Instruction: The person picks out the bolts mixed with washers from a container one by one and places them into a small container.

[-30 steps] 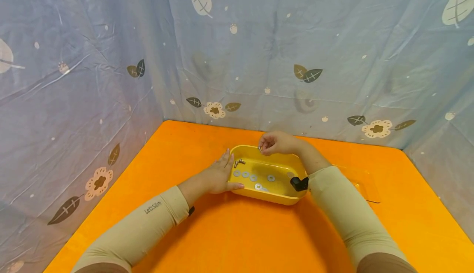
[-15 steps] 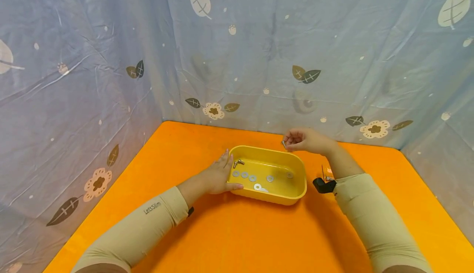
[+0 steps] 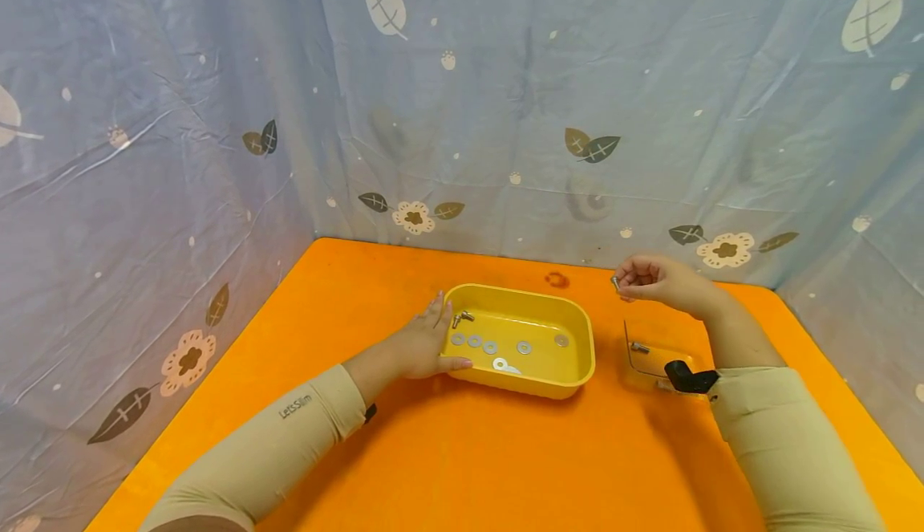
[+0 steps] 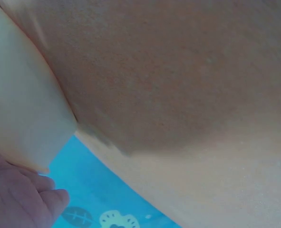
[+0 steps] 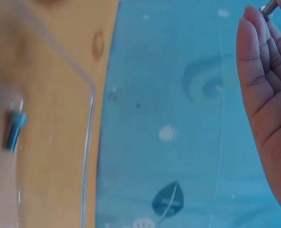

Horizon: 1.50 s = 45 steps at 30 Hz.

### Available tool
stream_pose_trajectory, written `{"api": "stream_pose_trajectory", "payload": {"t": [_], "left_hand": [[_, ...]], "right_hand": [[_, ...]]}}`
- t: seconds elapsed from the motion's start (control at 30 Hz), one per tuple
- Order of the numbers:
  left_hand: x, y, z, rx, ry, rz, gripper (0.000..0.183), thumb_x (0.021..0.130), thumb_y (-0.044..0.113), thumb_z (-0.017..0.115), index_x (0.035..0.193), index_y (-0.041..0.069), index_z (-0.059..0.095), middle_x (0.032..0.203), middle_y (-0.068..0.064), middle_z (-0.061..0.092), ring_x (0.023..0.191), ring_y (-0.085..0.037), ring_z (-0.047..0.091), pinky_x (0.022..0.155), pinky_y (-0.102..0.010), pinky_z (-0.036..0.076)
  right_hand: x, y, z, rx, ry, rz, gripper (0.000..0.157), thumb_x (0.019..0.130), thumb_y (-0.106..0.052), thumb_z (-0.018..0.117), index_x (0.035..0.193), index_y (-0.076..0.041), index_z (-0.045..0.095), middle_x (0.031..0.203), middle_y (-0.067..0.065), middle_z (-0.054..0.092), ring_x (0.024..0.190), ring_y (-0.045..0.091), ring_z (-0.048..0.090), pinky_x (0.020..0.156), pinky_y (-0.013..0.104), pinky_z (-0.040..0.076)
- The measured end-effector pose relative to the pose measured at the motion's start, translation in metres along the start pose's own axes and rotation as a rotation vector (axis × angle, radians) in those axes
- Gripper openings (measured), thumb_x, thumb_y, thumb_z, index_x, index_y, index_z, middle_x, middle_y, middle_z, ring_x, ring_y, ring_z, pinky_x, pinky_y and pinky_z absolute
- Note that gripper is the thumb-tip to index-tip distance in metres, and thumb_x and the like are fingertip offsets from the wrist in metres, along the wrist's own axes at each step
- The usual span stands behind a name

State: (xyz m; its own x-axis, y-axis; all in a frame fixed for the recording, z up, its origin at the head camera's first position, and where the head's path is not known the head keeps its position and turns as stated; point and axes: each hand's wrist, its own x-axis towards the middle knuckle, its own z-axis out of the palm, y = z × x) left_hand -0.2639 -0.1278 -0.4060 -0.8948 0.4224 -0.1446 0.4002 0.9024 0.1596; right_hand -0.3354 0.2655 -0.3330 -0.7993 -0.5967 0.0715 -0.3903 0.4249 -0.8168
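Observation:
My left hand (image 3: pixel 422 345) rests against the left end of a yellow plastic bin (image 3: pixel 527 385), fingers spread along its wall and thumb at the front rim. Inside the bin lie several flat washers (image 3: pixel 524 347) and, in the left corner, small metal bolts (image 3: pixel 468 316). Raised beyond the right side of the bin, my right hand (image 3: pixel 660 282) pinches a bolt (image 3: pixel 615 282) between thumb and fingertips. Below that hand stands a clear plastic box (image 3: pixel 646 371) with a bolt (image 5: pixel 15 130) in it. The left wrist view is mostly filled by skin.
An orange tabletop (image 3: pixel 462 460) lies under everything. A patterned blue-grey curtain (image 3: pixel 505 99) closes off the back and both sides. Part of the clear box is hidden by the right forearm and its black wrist mount (image 3: pixel 690 377).
My right hand has moved right, from above the bin to over the clear box's far side, carrying the bolt. The clear box has come into fuller view. My left hand has stayed on the bin.

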Motion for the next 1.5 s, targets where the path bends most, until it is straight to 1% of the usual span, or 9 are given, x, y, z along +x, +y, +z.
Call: {"api": "stream_pose_trajectory", "payload": {"t": [0.27, 0.47, 0.57, 0.73, 0.83, 1.0, 1.13, 1.33, 1.5], "left_hand": [[0.0, 0.0, 0.0, -0.003, -0.004, -0.007, 0.109, 0.078, 0.072, 0.042, 0.144, -0.003, -0.001, 0.15, -0.022, -0.011, 0.139, -0.03, 0.001, 0.109, -0.046, 0.016], [0.001, -0.001, 0.001, -0.001, -0.003, -0.006, 0.109, 0.078, 0.073, 0.041, 0.144, -0.003, -0.001, 0.15, -0.022, -0.011, 0.139, -0.03, 0.001, 0.109, -0.046, 0.016], [0.001, -0.001, 0.002, -0.002, -0.007, -0.012, 0.109, 0.078, 0.073, 0.042, 0.144, -0.002, -0.002, 0.15, -0.021, -0.012, 0.139, -0.029, 0.001, 0.109, -0.045, 0.016], [0.001, 0.0, 0.001, 0.007, -0.005, -0.006, 0.11, 0.078, 0.074, 0.04, 0.144, -0.003, -0.002, 0.149, -0.021, -0.013, 0.139, -0.031, 0.001, 0.109, -0.045, 0.017], [0.001, 0.0, 0.001, 0.004, 0.0, -0.002, 0.109, 0.078, 0.073, 0.041, 0.144, -0.003, -0.001, 0.149, -0.022, -0.012, 0.139, -0.031, 0.002, 0.109, -0.046, 0.017], [0.001, 0.0, 0.001, 0.001, 0.002, -0.005, 0.108, 0.079, 0.072, 0.042, 0.144, -0.003, 0.0, 0.15, -0.023, -0.01, 0.139, -0.031, 0.001, 0.109, -0.046, 0.017], [0.002, 0.0, 0.002, -0.003, 0.0, -0.001, 0.107, 0.079, 0.071, 0.043, 0.144, -0.004, 0.001, 0.149, -0.023, -0.011, 0.138, -0.031, 0.0, 0.109, -0.047, 0.017], [0.001, 0.0, 0.001, -0.008, -0.006, -0.009, 0.11, 0.078, 0.074, 0.041, 0.144, -0.003, 0.0, 0.149, -0.022, -0.012, 0.139, -0.03, 0.0, 0.109, -0.045, 0.016], [-0.001, 0.001, -0.001, -0.013, -0.007, -0.006, 0.11, 0.078, 0.074, 0.041, 0.144, -0.003, 0.0, 0.149, -0.022, -0.012, 0.139, -0.031, 0.0, 0.109, -0.046, 0.016]], "right_hand": [[-0.026, 0.012, -0.013, -0.043, 0.03, 0.006, 0.02, 0.089, -0.008, 0.059, 0.101, 0.007, 0.055, 0.087, 0.012, 0.061, 0.079, 0.018, 0.062, 0.072, 0.029, 0.053], [-0.046, 0.022, -0.022, -0.031, 0.052, 0.052, 0.023, 0.091, -0.01, 0.057, 0.105, 0.008, 0.053, 0.09, 0.01, 0.061, 0.079, 0.017, 0.061, 0.071, 0.028, 0.052], [-0.053, 0.027, -0.024, -0.025, 0.059, 0.067, 0.024, 0.091, -0.01, 0.056, 0.105, 0.008, 0.052, 0.09, 0.009, 0.061, 0.08, 0.016, 0.061, 0.072, 0.028, 0.052], [-0.06, 0.033, -0.027, -0.014, 0.054, 0.059, 0.021, 0.091, -0.008, 0.055, 0.105, 0.009, 0.051, 0.09, 0.009, 0.061, 0.081, 0.016, 0.061, 0.072, 0.026, 0.052], [-0.062, 0.037, -0.027, 0.004, 0.041, 0.053, 0.02, 0.092, -0.007, 0.054, 0.105, 0.008, 0.051, 0.09, 0.009, 0.061, 0.081, 0.017, 0.061, 0.072, 0.027, 0.052], [-0.064, 0.043, -0.026, 0.041, 0.03, 0.074, 0.022, 0.092, -0.009, 0.054, 0.107, 0.008, 0.051, 0.092, 0.009, 0.062, 0.081, 0.018, 0.061, 0.073, 0.028, 0.052], [-0.063, 0.043, -0.022, 0.045, 0.042, 0.094, 0.023, 0.092, -0.009, 0.055, 0.107, 0.008, 0.051, 0.092, 0.007, 0.062, 0.082, 0.018, 0.061, 0.073, 0.028, 0.051], [-0.055, 0.037, -0.019, 0.018, 0.058, 0.102, 0.027, 0.091, -0.013, 0.056, 0.109, 0.007, 0.052, 0.093, 0.005, 0.062, 0.083, 0.016, 0.061, 0.074, 0.026, 0.051], [-0.046, 0.032, -0.019, 0.032, 0.054, 0.066, 0.026, 0.091, -0.011, 0.056, 0.108, 0.007, 0.052, 0.093, 0.006, 0.062, 0.084, 0.017, 0.061, 0.074, 0.026, 0.051]]}}
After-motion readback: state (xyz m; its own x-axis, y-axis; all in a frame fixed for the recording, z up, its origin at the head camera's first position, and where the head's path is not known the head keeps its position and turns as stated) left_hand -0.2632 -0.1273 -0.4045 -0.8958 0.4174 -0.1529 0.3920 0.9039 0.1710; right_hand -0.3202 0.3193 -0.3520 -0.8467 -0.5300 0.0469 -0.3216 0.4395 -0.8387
